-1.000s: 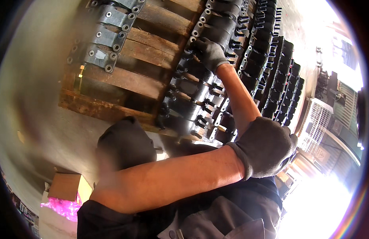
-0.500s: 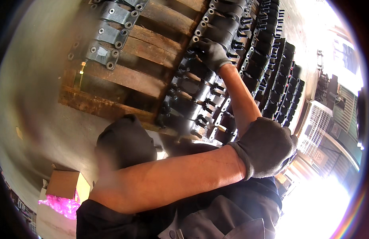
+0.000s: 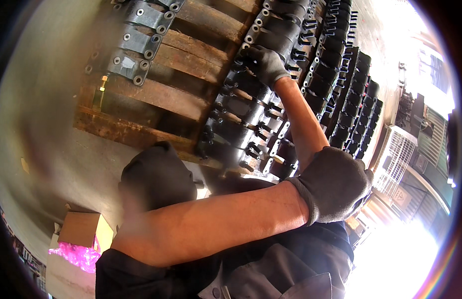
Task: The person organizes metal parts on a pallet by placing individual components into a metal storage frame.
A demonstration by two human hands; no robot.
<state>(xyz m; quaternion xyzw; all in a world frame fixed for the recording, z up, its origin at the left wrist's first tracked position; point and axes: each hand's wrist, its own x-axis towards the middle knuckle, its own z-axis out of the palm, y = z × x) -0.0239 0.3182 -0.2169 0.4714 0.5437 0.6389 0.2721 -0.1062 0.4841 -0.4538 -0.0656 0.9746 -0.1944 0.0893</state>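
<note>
My right hand, in a dark grey work glove, is at the left flange of a long black ribbed metal casting. Its fingers are curled together at the flange holes; what they pinch, if anything, is hidden. Black bolts stick out along the casting's right edge, and bolt heads sit in the left flange below the hand. My left forearm crosses in front of my body. At its end my gloved left hand is closed in a fist beside my right forearm, and its inside is out of sight.
The castings lie on a wooden pallet. More black castings stand in rows to the right. A grey bolted casting and a brass-ended fitting are at the left. A cardboard box with pink plastic wrap is at lower left, near my dark-clad knee.
Both hands stay in nearly the same places. My right hand's fingers shift only slightly at the flange, and the view moves a little.
</note>
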